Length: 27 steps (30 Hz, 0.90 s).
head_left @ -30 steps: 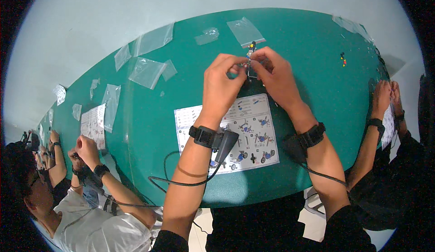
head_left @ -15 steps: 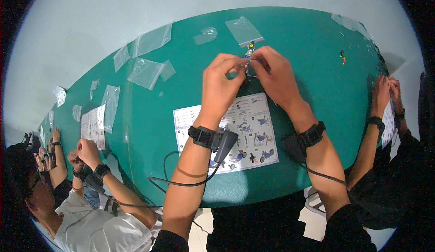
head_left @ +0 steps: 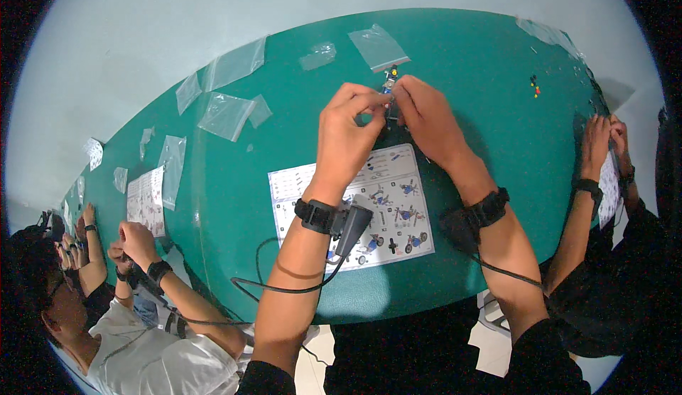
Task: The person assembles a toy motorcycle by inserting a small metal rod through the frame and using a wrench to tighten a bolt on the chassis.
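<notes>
Above the table my left hand (head_left: 348, 121) is closed, thumb and forefinger pinching a small building-brick model (head_left: 390, 81) with black, yellow, blue and grey parts. My right hand (head_left: 432, 121) is closed too, its fingertips pressed against the same model from the other side. The fingers cover much of the model's middle, so I cannot see which piece each one pinches. Just below my hands, partly under my left wrist, lies a printed instruction sheet (head_left: 387, 217) with pictures of small motorcycle models.
Clear plastic bags (head_left: 229, 116) are scattered across the left and far side of the green table (head_left: 483, 61). Small black, red and yellow pieces (head_left: 536, 87) lie to the right. Co-workers' hands (head_left: 138, 242) work at the left, and another person's hands (head_left: 598, 139) at the right edge.
My right hand's fingers have curled in closer around the model, and its knuckles have turned slightly. My left hand keeps its pinch almost unmoved.
</notes>
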Each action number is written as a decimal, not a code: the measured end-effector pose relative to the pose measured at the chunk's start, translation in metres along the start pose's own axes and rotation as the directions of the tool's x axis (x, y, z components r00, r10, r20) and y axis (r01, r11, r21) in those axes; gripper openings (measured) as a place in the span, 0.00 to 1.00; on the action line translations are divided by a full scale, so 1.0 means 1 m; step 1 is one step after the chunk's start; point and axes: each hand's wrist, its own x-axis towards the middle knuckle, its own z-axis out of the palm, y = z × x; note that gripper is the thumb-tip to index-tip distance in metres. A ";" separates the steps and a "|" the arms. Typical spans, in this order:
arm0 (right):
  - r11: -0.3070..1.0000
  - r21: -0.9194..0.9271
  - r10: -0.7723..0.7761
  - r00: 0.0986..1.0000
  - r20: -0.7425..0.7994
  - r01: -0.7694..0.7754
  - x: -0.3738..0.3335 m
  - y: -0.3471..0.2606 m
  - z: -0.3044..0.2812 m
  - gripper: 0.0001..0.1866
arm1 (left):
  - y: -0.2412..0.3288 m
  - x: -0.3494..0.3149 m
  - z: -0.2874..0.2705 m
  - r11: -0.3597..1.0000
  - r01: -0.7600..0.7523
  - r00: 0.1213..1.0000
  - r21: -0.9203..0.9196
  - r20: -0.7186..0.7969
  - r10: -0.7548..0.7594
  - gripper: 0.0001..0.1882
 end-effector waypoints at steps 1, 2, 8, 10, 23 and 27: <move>1.000 0.015 0.004 1.000 -0.003 -0.004 -0.001 0.000 0.000 0.13 | 0.001 0.000 0.000 1.000 0.001 1.000 -0.002 0.004 -0.001 0.13; 1.000 0.029 0.009 1.000 -0.005 -0.009 -0.001 0.001 -0.001 0.13 | 0.001 0.001 -0.001 1.000 0.001 1.000 -0.004 0.005 -0.001 0.13; 0.982 0.167 0.095 0.995 -0.043 -0.086 0.000 -0.003 0.002 0.11 | 0.000 0.000 -0.003 0.997 0.071 0.997 0.001 -0.001 -0.071 0.11; 0.976 0.193 0.107 0.993 -0.045 -0.097 0.000 -0.005 0.000 0.10 | 0.001 0.001 -0.003 0.997 0.076 0.997 -0.001 0.002 -0.076 0.11; 0.986 0.125 0.116 0.992 -0.050 -0.109 -0.001 -0.006 0.000 0.09 | -0.008 0.001 0.000 0.993 0.070 0.997 -0.093 -0.033 -0.074 0.12; 1.000 -0.015 -0.005 0.997 -0.076 0.004 -0.001 -0.009 0.003 0.09 | -0.009 0.002 -0.002 0.993 0.091 0.996 -0.081 -0.010 -0.092 0.11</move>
